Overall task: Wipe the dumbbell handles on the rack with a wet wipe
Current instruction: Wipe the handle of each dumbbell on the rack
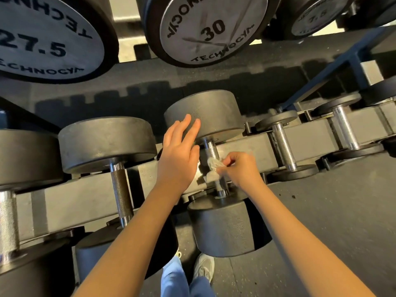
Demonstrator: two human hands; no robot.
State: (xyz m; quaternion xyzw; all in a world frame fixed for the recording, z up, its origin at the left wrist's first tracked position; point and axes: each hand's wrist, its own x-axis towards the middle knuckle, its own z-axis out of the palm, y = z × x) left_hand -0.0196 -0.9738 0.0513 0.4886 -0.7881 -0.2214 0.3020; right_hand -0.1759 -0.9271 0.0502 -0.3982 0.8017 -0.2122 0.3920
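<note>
A black dumbbell (pixel 214 112) lies across the lower rack rail (pixel 85 196) at the centre. Its knurled metal handle (pixel 211 147) runs down to the near head (pixel 222 228). My right hand (pixel 241 168) pinches a crumpled white wet wipe (pixel 212 169) against the middle of this handle. My left hand (pixel 179 155) rests with straight fingers on the side of the far head. The lower part of the handle is partly hidden behind the wipe.
To the left sits a larger dumbbell with a bare handle (pixel 121 189); two smaller dumbbells (pixel 284 144) (pixel 345 127) lie to the right. Above hang the 27.5 (pixel 42 39) and 30 (pixel 212 28) dumbbell ends of the upper shelf. My shoe (pixel 204 267) stands on the dark floor below.
</note>
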